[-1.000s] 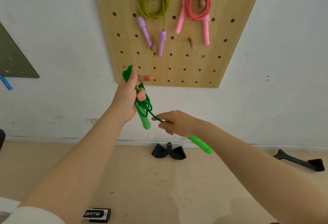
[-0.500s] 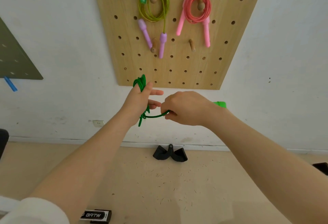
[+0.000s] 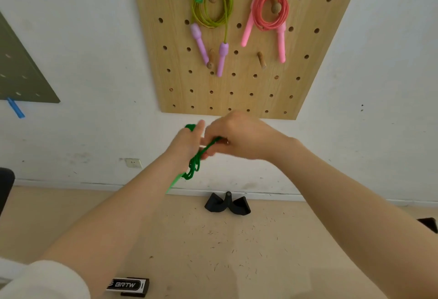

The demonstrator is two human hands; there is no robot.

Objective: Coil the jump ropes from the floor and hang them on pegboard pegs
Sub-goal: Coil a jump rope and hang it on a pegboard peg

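Mid-coil just below the pegboard (image 3: 239,90): left hand (image 3: 187,143) gripping the bunched green jump rope (image 3: 195,163), right hand (image 3: 239,136) close against it pinching a strand; next, probably finishing the wrap, then lifting to a free peg (image 3: 261,59).

Green rope (image 3: 194,164), pink rope (image 3: 270,8), tan pegboard (image 3: 260,85).

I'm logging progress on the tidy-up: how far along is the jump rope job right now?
Done: a yellow-green rope and a pink rope hang coiled on the pegboard. In hand: the left hand holds the green rope coil while the right hand grips its cord. Left: finishing the coil and hanging it, perhaps on the free peg.
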